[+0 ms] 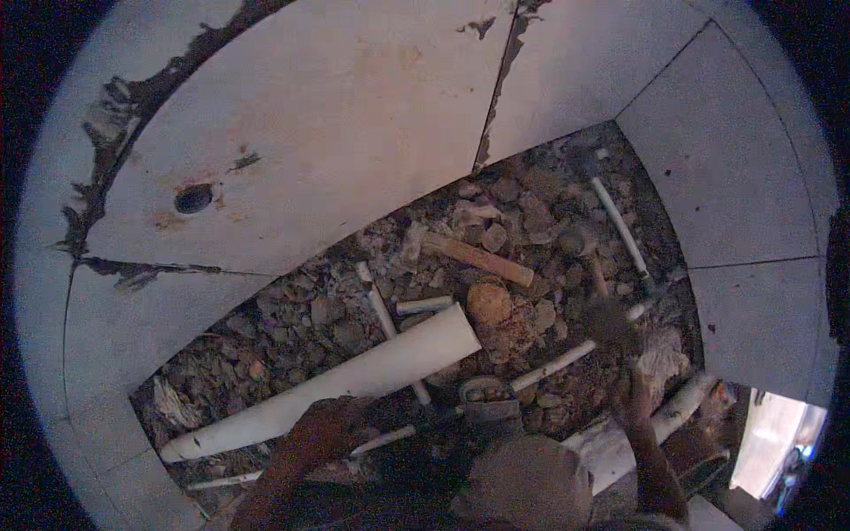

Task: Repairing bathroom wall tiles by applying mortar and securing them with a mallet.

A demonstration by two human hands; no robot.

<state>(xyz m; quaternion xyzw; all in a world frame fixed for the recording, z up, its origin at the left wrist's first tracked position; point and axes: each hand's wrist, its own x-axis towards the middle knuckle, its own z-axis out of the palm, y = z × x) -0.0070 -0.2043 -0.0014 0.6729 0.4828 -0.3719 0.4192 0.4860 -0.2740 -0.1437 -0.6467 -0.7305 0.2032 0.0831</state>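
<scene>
White pipe [403, 356], lying aslant on rubble [332, 310] and across a thin pipe [382, 305]. The left hand [326, 429] is at its near side; whether it grips or only hovers cannot be told. Good handling would probably call for a firm hold near mid-length, with care that loose stones do not roll beneath. The pipe appears smooth, straight and pale, broader toward its right end. The right hand [630, 396], over rubble, is too dark to read. Beyond: large tiles [354, 133].
</scene>
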